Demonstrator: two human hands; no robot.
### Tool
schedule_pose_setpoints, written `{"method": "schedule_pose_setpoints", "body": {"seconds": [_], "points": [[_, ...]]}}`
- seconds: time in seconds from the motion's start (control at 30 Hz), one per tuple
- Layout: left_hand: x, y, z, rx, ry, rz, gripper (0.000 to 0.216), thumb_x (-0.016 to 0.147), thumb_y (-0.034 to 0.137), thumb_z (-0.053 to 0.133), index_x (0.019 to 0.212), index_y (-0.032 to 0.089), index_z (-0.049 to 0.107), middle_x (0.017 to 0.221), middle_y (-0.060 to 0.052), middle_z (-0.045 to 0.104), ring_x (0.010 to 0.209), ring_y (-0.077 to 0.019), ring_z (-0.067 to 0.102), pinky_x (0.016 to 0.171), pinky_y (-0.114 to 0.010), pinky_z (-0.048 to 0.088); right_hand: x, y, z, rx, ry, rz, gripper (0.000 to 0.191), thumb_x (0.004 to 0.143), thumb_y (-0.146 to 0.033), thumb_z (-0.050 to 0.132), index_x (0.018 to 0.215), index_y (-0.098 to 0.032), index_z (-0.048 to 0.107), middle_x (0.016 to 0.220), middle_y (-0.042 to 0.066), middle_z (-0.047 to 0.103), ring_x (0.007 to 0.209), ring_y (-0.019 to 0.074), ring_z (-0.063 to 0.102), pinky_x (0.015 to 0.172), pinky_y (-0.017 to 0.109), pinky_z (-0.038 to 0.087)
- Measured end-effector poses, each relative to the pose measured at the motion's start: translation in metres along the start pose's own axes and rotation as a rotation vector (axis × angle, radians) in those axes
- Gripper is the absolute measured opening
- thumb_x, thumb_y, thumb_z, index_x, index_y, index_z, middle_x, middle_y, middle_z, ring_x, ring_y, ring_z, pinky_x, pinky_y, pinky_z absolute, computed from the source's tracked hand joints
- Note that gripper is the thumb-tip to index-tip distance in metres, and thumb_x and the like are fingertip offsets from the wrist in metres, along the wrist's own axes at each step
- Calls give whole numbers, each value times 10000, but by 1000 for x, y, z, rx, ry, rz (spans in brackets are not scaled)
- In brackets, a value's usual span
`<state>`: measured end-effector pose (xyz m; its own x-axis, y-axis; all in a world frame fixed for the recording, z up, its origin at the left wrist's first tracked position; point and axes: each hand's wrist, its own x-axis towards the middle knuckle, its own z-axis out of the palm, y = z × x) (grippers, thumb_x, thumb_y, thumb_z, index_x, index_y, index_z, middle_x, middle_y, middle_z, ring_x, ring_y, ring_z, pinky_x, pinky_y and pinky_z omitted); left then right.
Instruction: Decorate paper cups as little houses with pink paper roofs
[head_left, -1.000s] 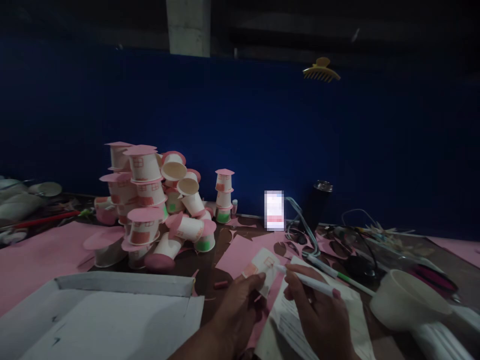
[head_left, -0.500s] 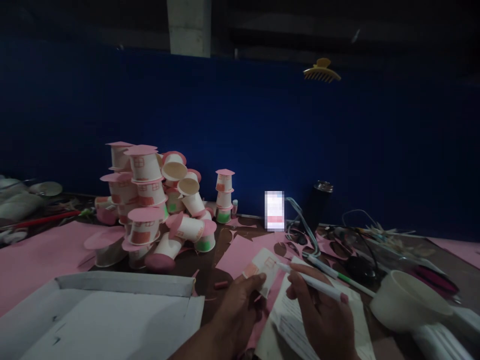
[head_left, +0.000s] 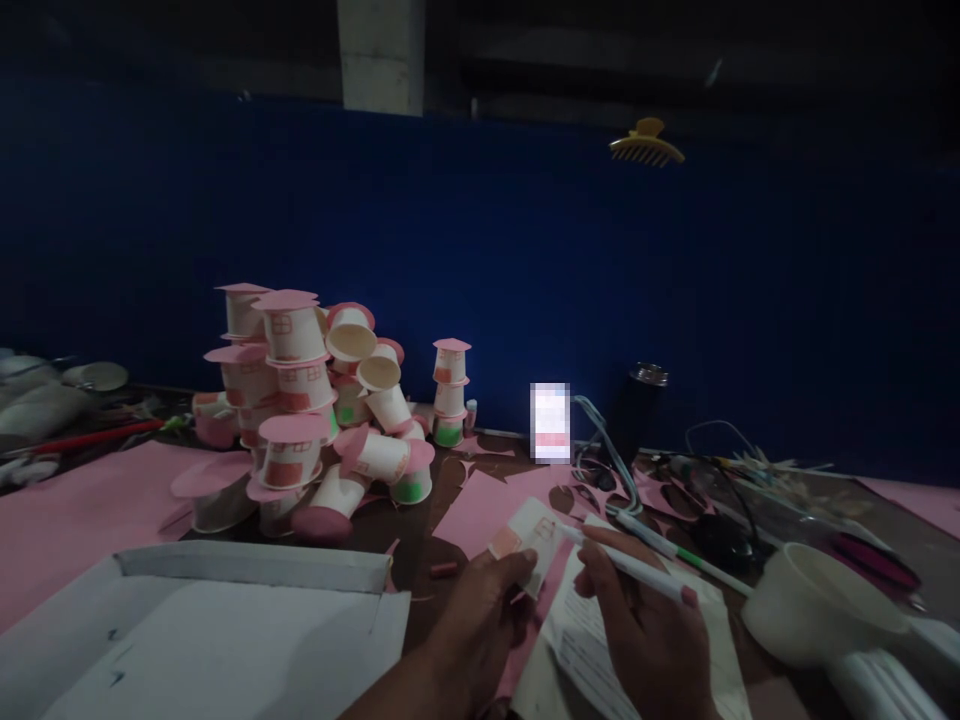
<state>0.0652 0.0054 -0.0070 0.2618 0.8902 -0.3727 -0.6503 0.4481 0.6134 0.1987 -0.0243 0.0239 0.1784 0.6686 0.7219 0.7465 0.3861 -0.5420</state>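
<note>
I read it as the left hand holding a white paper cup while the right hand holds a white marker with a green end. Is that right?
Not quite: the white marker in the right hand has a pink end, as the head view shows. The left hand does hold the white paper cup.

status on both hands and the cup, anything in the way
Left hand holding white cup. Right hand holding white marker, tip close to cup's drawn window. Nothing seen blocking the marker.
</note>
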Motion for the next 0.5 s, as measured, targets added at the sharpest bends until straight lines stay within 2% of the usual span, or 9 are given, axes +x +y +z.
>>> {"method": "schedule_pose_setpoints", "body": {"seconds": [0.23,0.37,0.5], "points": [[-3,1,2,2,-39,18,186,659,197,724,811,137,636,668,-13,628,585,-113,566,554,-222,419,0,3,0,12,-21,-24,285,914,-406,467,915,-197,662,709,32,726,517,151,652,602,260,552],[-4,2,3,2,-36,16,165,661,206,723,774,130,630,625,-2,593,522,-91,516,487,-202,369,0,6,0,-14,-37,-68,286,917,-397,469,921,-198,673,698,33,724,565,165,673,614,268,551],[-3,0,2,27,-80,29,174,684,226,702,807,123,635,621,-4,584,498,-84,484,468,-204,352,0,3,0,-16,-33,-19,311,921,-415,450,916,-198,674,651,14,708,514,154,656,612,266,541]]}}
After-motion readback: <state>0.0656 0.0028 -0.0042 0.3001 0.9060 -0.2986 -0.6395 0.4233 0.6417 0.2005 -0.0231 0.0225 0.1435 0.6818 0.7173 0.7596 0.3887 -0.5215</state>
